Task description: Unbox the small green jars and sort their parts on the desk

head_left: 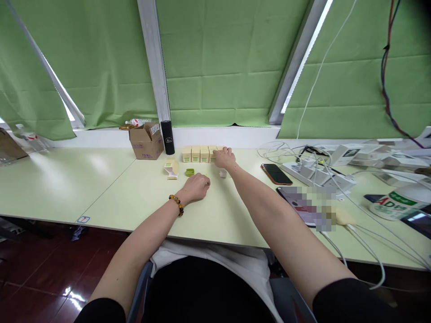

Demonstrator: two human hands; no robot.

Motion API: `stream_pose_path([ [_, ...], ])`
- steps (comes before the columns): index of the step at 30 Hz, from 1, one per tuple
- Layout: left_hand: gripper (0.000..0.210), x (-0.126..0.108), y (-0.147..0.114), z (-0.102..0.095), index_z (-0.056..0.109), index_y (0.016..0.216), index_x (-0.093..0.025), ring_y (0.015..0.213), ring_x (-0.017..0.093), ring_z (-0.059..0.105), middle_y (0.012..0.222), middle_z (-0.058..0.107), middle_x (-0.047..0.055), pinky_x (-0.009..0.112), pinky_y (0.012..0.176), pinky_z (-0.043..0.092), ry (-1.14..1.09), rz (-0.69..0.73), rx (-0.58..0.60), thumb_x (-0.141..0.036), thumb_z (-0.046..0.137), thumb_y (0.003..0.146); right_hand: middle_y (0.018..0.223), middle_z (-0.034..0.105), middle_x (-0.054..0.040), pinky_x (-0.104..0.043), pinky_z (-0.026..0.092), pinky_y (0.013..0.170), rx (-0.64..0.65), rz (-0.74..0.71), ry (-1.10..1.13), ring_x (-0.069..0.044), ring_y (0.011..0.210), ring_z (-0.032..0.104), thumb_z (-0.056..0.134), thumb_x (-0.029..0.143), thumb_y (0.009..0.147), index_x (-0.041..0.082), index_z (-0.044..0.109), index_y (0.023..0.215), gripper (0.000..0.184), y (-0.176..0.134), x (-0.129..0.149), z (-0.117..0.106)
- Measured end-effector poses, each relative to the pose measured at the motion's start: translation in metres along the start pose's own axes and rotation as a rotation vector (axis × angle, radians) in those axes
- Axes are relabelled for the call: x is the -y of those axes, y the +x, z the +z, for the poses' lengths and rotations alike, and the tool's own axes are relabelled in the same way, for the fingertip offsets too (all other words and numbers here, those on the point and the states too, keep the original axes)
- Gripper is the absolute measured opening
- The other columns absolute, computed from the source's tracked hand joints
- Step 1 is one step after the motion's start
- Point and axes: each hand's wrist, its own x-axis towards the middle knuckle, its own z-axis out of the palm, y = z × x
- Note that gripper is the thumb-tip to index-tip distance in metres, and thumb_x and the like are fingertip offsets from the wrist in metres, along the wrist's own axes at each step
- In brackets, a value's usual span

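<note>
A row of several small cream boxes (pixel 195 154) with green-edged labels stands toward the back of the table. My right hand (pixel 226 159) is at the row's right end, its bent fingers closed around the last box, which it mostly covers. My left hand (pixel 195 187) rests nearer to me with curled fingers; what they hold, if anything, is hidden. Just beyond it lies a small green case (pixel 190 172). An opened cream box (pixel 171 169) lies to the left of that case. A small whitish piece (pixel 222 173) sits on the table below my right hand.
Behind are a cardboard box (pixel 147 141) and a black cylinder (pixel 167 137). On the right lie a phone (pixel 276 174), another device (pixel 296 204), a power strip (pixel 318 177) with tangled white cables, and a white bottle (pixel 400 202). The table's front edge (pixel 218 242) is close to my body.
</note>
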Motion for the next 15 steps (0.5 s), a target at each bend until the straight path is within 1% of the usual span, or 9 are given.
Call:
stream_pose_path([
  [2,0.023,-0.001,-0.0001,-0.0008,0.076,0.099,-0.019,0.108,0.03,0.068,0.106,0.077,0.012,0.042,0.091,0.055,0.011,-0.001,0.005,-0.021,0.053,0.098,0.151,0.049,-0.0212,-0.053,0.036,0.112,-0.032,-0.043,-0.004,-0.04,0.146,0.036,0.067,0.029,0.091,0.024,0.059,0.139,0.049,-0.0017,-0.0023,-0.0003],
  [4,0.022,-0.0015,0.0002,-0.001,0.075,0.099,-0.019,0.108,0.029,0.068,0.106,0.077,0.011,0.041,0.091,0.055,0.015,-0.001,0.004,-0.02,0.054,0.098,0.145,0.057,-0.0202,-0.052,0.035,0.114,-0.044,-0.084,0.002,-0.038,0.142,0.043,0.067,0.025,0.089,0.022,0.058,0.137,0.049,-0.0038,-0.0046,-0.0005],
  [6,0.022,-0.0013,0.0009,-0.0008,0.075,0.099,-0.019,0.107,0.029,0.067,0.105,0.077,0.011,0.042,0.092,0.054,0.015,0.003,-0.005,-0.02,0.054,0.097,0.134,0.067,-0.0176,-0.05,0.036,0.114,-0.039,-0.106,0.014,-0.035,0.135,0.052,0.067,0.021,0.088,0.022,0.057,0.134,0.048,-0.006,-0.0061,-0.0007],
  [8,0.022,-0.0007,0.0017,-0.0004,0.075,0.099,-0.019,0.106,0.029,0.068,0.106,0.077,0.012,0.042,0.092,0.054,0.013,0.007,-0.012,-0.021,0.054,0.097,0.127,0.072,-0.0151,-0.049,0.037,0.113,-0.045,-0.111,0.025,-0.033,0.131,0.056,0.065,0.019,0.089,0.022,0.056,0.131,0.043,-0.0081,-0.0064,-0.001],
  [11,0.023,0.0004,0.0028,0.0,0.076,0.098,-0.019,0.106,0.029,0.068,0.106,0.077,0.012,0.041,0.092,0.054,0.007,0.005,-0.012,-0.021,0.053,0.097,0.123,0.073,-0.0144,-0.046,0.039,0.111,-0.066,-0.104,0.039,-0.032,0.129,0.058,0.064,0.018,0.089,0.023,0.057,0.126,0.038,-0.0101,-0.0054,-0.0021],
  [15,0.024,0.0012,0.0033,-0.0008,0.077,0.098,-0.019,0.107,0.029,0.069,0.107,0.078,0.012,0.043,0.095,0.054,-0.004,-0.012,-0.01,-0.021,0.053,0.097,0.126,0.072,-0.0161,-0.044,0.043,0.106,-0.058,-0.066,0.055,-0.033,0.123,0.062,0.068,0.022,0.087,0.019,0.054,0.131,0.046,-0.0098,-0.0049,-0.0037],
])
